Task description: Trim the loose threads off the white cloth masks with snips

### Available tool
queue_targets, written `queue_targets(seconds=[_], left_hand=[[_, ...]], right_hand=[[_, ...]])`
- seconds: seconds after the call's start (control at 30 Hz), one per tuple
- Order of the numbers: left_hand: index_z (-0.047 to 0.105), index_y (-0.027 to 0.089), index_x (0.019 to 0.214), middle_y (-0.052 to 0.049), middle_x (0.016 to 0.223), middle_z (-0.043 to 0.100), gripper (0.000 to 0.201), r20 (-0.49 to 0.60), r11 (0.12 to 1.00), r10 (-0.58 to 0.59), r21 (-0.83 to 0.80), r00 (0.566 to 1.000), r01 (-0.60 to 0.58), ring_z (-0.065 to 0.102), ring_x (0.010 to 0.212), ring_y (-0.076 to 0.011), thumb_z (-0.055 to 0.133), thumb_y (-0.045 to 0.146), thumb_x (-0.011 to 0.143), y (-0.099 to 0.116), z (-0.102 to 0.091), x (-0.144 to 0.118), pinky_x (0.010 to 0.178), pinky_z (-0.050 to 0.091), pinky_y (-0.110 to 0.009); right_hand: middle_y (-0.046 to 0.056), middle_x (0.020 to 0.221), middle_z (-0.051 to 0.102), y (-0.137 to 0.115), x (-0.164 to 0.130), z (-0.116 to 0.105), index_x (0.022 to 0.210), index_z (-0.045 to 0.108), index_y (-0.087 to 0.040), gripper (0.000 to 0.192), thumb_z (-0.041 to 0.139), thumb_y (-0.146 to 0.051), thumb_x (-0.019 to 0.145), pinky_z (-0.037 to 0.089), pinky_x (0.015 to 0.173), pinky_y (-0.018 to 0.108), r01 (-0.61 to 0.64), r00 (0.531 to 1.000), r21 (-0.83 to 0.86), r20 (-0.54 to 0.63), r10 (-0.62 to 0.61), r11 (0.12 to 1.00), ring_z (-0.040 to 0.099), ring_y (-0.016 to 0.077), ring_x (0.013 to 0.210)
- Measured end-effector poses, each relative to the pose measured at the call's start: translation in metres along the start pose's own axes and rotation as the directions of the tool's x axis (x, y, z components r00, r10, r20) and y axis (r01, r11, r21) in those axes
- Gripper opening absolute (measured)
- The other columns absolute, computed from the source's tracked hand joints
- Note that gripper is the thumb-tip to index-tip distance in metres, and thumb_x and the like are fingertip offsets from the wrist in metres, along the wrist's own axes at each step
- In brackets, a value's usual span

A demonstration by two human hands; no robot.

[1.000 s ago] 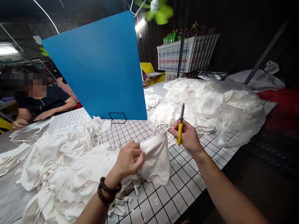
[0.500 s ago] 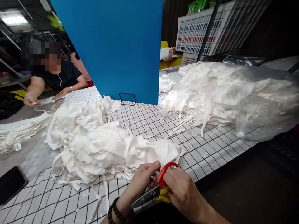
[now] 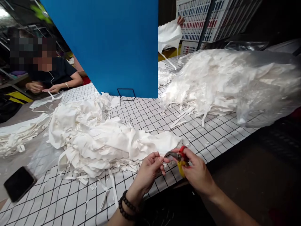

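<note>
White cloth piece [image 3: 150,142] lay at the near edge of the bench [image 3: 150,119], lower centre of the frame, its corner pinched in the left hand [image 3: 150,168]. Left grip was closed on that cloth edge, thumb and fingertips pulling it taut toward the body. Right hand [image 3: 197,171] was clenched round the red-and-yellow handles of the scissors [image 3: 180,157], blades pointing left at the pinched edge and close to touching it; whether the blades were parted couldn't be told. Judgement: a clean cut wants the edge kept tight, left fingertips clear of the blades, and the cut made close to the seam without biting the main panel. Loose strips [image 3: 110,188] lay on the grid-printed cover just left of the hands. Cloth heap [image 3: 89,135] filled centre left, touching the held piece. Bagged pile [image 3: 235,81] in clear plastic sat upper right, well apart. Blue board [image 3: 105,44] stood upright on a wire stand at top centre. Black phone [image 3: 18,187] lay lower left. Another person [image 3: 54,73] sat upper left, hands on the bench; a further hand [image 3: 181,20] held up cloth behind the board.
</note>
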State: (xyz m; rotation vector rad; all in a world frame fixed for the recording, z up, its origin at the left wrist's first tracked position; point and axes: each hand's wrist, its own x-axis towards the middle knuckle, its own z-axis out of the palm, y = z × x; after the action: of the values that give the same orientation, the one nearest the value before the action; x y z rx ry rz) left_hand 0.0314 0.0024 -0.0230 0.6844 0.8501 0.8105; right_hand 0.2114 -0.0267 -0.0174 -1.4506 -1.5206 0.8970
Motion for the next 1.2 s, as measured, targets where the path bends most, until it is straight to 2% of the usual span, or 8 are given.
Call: queue_targets(seconds=[0.1, 0.2, 0.4, 0.5, 0.6, 0.8, 1.03, 1.2], left_hand=[[0.064, 0.011, 0.096, -0.008, 0.089, 0.070, 0.031, 0.016, 1.000, -0.015, 0.022, 1.000, 0.015, 0.052, 0.059, -0.0069, 0.076, 0.032, 0.077, 0.000, 0.001, -0.003, 0.060, 0.048, -0.021], [0.068, 0.010, 0.087, -0.006, 0.082, 0.069, 0.028, 0.013, 0.991, -0.012, 0.131, 1.000, 0.010, 0.049, 0.058, -0.0072, 0.075, 0.036, 0.077, 0.000, 0.000, -0.004, 0.055, 0.043, -0.019], [0.069, 0.015, 0.083, -0.004, 0.075, 0.068, 0.026, -0.064, 0.904, 0.116, 0.420, 0.991, -0.079, 0.046, 0.055, -0.0083, 0.066, 0.041, 0.084, -0.003, -0.003, -0.006, 0.053, 0.037, -0.021], [0.070, 0.017, 0.076, -0.007, 0.088, 0.063, 0.021, -0.077, 0.760, 0.420, 0.575, 0.904, -0.304, 0.058, 0.089, -0.0185, 0.067, 0.036, 0.084, -0.004, -0.004, -0.007, 0.075, 0.045, -0.027], [0.069, 0.018, 0.070, -0.011, 0.103, 0.061, 0.020, -0.068, 0.632, 0.597, 0.654, 0.799, -0.416, 0.047, 0.121, -0.0270, 0.067, 0.031, 0.084, -0.003, -0.003, -0.007, 0.094, 0.042, -0.034], [0.070, 0.017, 0.082, -0.008, 0.100, 0.068, 0.019, 0.007, 0.832, 0.397, 0.419, 0.918, -0.363, 0.059, 0.055, -0.0110, 0.059, 0.031, 0.090, -0.004, 0.002, -0.006, 0.067, 0.052, -0.031], [0.071, 0.017, 0.081, -0.003, 0.078, 0.063, 0.015, -0.042, 0.825, 0.444, 0.408, 0.895, -0.390, 0.063, 0.065, -0.0152, 0.064, 0.029, 0.087, -0.004, 0.002, 0.001, 0.068, 0.051, -0.029], [0.068, 0.018, 0.083, -0.002, 0.076, 0.059, 0.017, -0.033, 0.819, 0.412, 0.452, 0.911, -0.354, 0.063, 0.068, -0.0163, 0.058, 0.029, 0.091, -0.006, 0.002, 0.003, 0.069, 0.050, -0.029]], right_hand=[[0.006, 0.108, 0.067, 0.004, 0.011, 0.001, 0.114, 0.060, -0.022, 0.036, 0.060, -0.016, 0.079, 0.053, 0.081, 0.028, 0.003, 0.999, 0.046, 0.037, -0.005, 0.999, 0.065, 0.0186, 0.093], [0.002, 0.084, 0.068, 0.003, 0.020, 0.006, 0.090, 0.063, -0.019, 0.015, 0.064, -0.016, 0.075, 0.051, 0.066, 0.023, 0.019, 0.994, 0.092, 0.101, -0.029, 0.996, 0.064, 0.0150, 0.074], [0.000, 0.073, 0.066, 0.000, 0.033, 0.012, 0.090, 0.062, -0.019, 0.016, 0.059, -0.016, 0.075, 0.046, 0.054, 0.020, -0.031, 0.998, 0.183, -0.046, 0.040, 0.983, 0.059, 0.0127, 0.063], [-0.001, 0.069, 0.065, -0.002, 0.035, 0.013, 0.087, 0.063, -0.019, 0.014, 0.062, -0.018, 0.073, 0.046, 0.054, 0.020, -0.024, 0.999, 0.176, -0.029, 0.029, 0.984, 0.059, 0.0134, 0.063], [-0.001, 0.068, 0.064, -0.005, 0.033, 0.016, 0.084, 0.063, -0.018, 0.014, 0.066, -0.021, 0.071, 0.047, 0.056, 0.020, -0.036, 0.999, 0.180, 0.032, 0.031, 0.983, 0.059, 0.0134, 0.063], [0.000, 0.075, 0.065, -0.004, 0.033, 0.014, 0.087, 0.062, -0.017, 0.018, 0.068, -0.027, 0.073, 0.047, 0.057, 0.021, -0.180, 0.979, 0.286, 0.149, 0.142, 0.941, 0.059, 0.0133, 0.066], [-0.002, 0.072, 0.058, -0.001, 0.017, -0.027, 0.084, 0.056, -0.021, 0.027, 0.072, -0.039, 0.072, 0.044, 0.055, 0.023, -0.091, 0.984, -0.077, 0.145, 0.101, 0.993, 0.053, 0.0130, 0.063], [0.001, 0.082, 0.060, -0.012, 0.001, -0.036, 0.085, 0.052, -0.022, 0.041, 0.075, -0.051, 0.068, 0.045, 0.061, 0.029, 0.059, 0.977, -0.414, 0.209, 0.031, 0.908, 0.055, 0.0180, 0.071]])
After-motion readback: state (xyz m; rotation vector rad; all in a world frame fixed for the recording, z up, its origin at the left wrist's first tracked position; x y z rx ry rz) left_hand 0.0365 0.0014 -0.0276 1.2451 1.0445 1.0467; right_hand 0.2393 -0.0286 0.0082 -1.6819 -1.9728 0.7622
